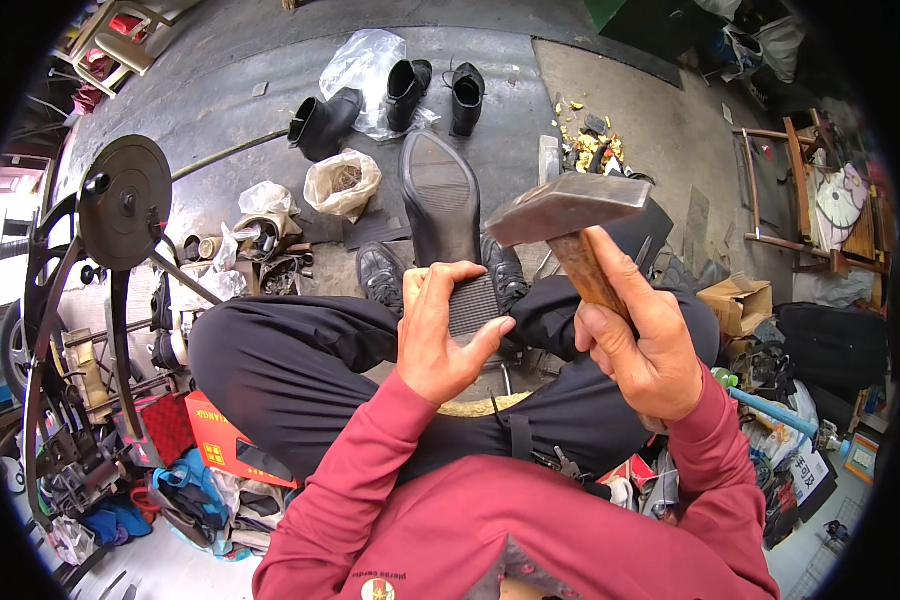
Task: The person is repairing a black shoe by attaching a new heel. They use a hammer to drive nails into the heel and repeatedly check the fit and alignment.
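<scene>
A black shoe (pixel 440 190) lies sole up in front of me, its toe pointing away and its ribbed heel (pixel 473 305) nearest my body. My left hand (pixel 432 340) grips the shoe at that heel, thumb on the near right side and fingers along the left and far edge. Raised to the right of the shoe, my right hand (pixel 650 345) is closed round the wooden handle of a hammer (pixel 585 270). Its steel head hangs above and to the right of the shoe, apart from it. Whatever supports the shoe underneath is mostly hidden.
Several black boots (pixel 406 95) stand on the floor ahead, by a clear plastic bag (pixel 363 70). A white bag (pixel 342 185) sits left of the shoe. A black machine with a handwheel (pixel 125 203) rises at my left. At right are a cardboard box (pixel 738 303) and clutter.
</scene>
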The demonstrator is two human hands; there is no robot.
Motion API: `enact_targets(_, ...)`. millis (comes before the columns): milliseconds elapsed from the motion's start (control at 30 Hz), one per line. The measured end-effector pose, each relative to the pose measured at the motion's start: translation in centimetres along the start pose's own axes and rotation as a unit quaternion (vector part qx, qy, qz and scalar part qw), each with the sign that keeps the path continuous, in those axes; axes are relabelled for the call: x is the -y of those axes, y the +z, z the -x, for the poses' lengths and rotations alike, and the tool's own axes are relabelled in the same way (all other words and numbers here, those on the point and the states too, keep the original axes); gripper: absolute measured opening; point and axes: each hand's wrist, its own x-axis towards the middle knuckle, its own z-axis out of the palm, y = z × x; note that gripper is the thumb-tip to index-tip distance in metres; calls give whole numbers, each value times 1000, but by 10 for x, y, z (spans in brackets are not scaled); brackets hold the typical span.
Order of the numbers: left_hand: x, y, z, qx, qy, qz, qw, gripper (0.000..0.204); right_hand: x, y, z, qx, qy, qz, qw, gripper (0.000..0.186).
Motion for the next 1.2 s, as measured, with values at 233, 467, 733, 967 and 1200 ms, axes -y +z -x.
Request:
enact_targets(233,0,0,0,-4,10,-4,1000,56,-4,3,-5,73,-41,63,994,66)
enact_targets(467,2,1,-1,-2,20,-15,1000,58,-4,2,-1,64,6,81,995,66)
enact_targets(733,1,1,0,-5,15,-9,1000,57,-6,3,4,-5,-24,-7,1000,66)
enact_targets(967,0,1,-3,-10,19,-6,1000,56,1,-1,-1,78,-9,80,994,66)
enact_targets(1200,0,0,-1,2,11,-1,1000,57,-2,9,-4,82,-9,58,995,64)
